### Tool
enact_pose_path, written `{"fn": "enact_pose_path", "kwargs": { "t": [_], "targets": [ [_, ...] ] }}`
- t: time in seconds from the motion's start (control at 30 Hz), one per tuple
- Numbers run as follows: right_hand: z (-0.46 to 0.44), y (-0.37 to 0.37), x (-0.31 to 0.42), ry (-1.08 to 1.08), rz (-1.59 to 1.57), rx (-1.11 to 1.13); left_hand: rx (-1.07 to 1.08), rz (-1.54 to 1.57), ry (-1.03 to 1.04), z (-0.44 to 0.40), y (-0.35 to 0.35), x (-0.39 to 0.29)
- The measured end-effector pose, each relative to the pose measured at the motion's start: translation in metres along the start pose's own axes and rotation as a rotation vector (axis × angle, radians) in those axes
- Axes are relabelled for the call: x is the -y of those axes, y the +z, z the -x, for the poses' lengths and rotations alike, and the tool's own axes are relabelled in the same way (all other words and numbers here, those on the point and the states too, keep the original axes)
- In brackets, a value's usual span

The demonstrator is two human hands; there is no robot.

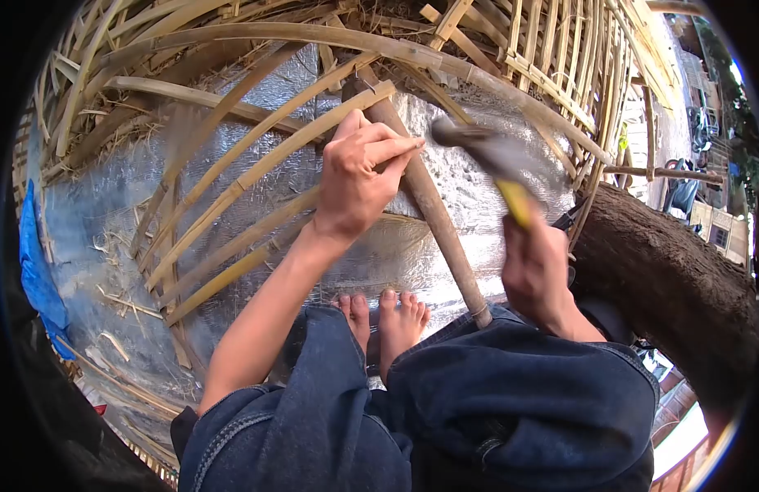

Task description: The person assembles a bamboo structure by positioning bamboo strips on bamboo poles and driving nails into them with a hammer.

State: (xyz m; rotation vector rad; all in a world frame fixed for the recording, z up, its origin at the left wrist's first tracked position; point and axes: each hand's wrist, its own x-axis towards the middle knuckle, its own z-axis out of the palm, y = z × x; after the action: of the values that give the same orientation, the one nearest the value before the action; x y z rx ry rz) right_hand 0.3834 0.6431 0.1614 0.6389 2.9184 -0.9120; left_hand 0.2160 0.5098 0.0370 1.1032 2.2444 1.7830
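Observation:
My left hand (359,176) is raised over a round wooden pole (437,217), its thumb and fingertips pinched together; whatever lies between them is too small to make out. Just behind that hand, the end of a split bamboo strip (314,125) crosses the pole. My right hand (534,262) is wrapped round the yellow handle of a hammer (502,160). The hammer head, blurred by motion, is right of my left fingertips and apart from them. The pole's near end rests by my trouser leg.
Bamboo strips (207,201) fan out at the left over a shiny silvery sheet (265,184). A bamboo lattice (560,57) stands at the upper right, a thick tree trunk (666,254) at the right. A blue tarp (39,275) hangs far left. My bare feet are below the pole.

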Motion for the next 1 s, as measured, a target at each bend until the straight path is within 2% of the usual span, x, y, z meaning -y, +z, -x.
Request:
{"fn": "enact_pose_path", "kwargs": {
  "t": [0.07,0.1,0.13,0.2,0.27,0.33,0.4,0.47,0.53,0.6,0.67,0.7,0.93,1.0],
  "targets": [
    [-0.007,0.006,-0.006,0.023,0.083,0.120,0.006,-0.029,0.026,-0.002,0.001,0.001],
    [-0.005,0.005,-0.002,-0.052,0.095,0.027,-0.008,-0.013,0.025,-0.003,0.001,0.002],
    [-0.003,-0.001,0.006,0.008,0.026,0.024,-0.015,0.005,0.011,0.000,0.001,0.002],
    [0.003,0.000,0.007,-0.029,0.008,-0.104,-0.019,-0.003,0.030,0.002,0.001,0.003],
    [-0.004,0.006,-0.003,0.005,0.106,0.060,-0.018,0.014,0.016,0.000,0.001,0.003],
    [-0.003,0.003,-0.003,-0.021,0.153,0.072,-0.003,-0.004,-0.006,-0.001,0.001,0.002],
    [0.000,-0.002,0.010,-0.002,-0.001,-0.034,-0.017,-0.004,0.051,-0.001,0.001,0.003],
    [0.002,0.002,0.002,-0.043,0.017,-0.071,-0.009,-0.015,0.033,0.001,0.001,0.002],
    [-0.005,0.007,-0.004,0.034,0.096,0.120,-0.006,0.004,-0.018,0.003,0.003,0.006],
    [-0.004,0.006,0.000,-0.018,0.109,0.034,-0.022,0.016,0.011,0.000,0.002,0.005],
    [-0.003,-0.002,0.009,0.112,-0.025,0.024,0.004,-0.020,-0.009,0.000,0.001,0.002],
    [-0.002,-0.002,0.008,0.088,-0.013,-0.007,0.009,-0.025,-0.013,-0.001,0.000,0.001],
    [-0.005,-0.007,0.011,0.118,-0.028,0.026,-0.072,0.077,0.015,-0.004,0.000,-0.005],
    [-0.006,-0.007,0.014,0.122,-0.038,0.028,0.015,0.033,0.004,-0.004,-0.002,0.002]
  ]
}}
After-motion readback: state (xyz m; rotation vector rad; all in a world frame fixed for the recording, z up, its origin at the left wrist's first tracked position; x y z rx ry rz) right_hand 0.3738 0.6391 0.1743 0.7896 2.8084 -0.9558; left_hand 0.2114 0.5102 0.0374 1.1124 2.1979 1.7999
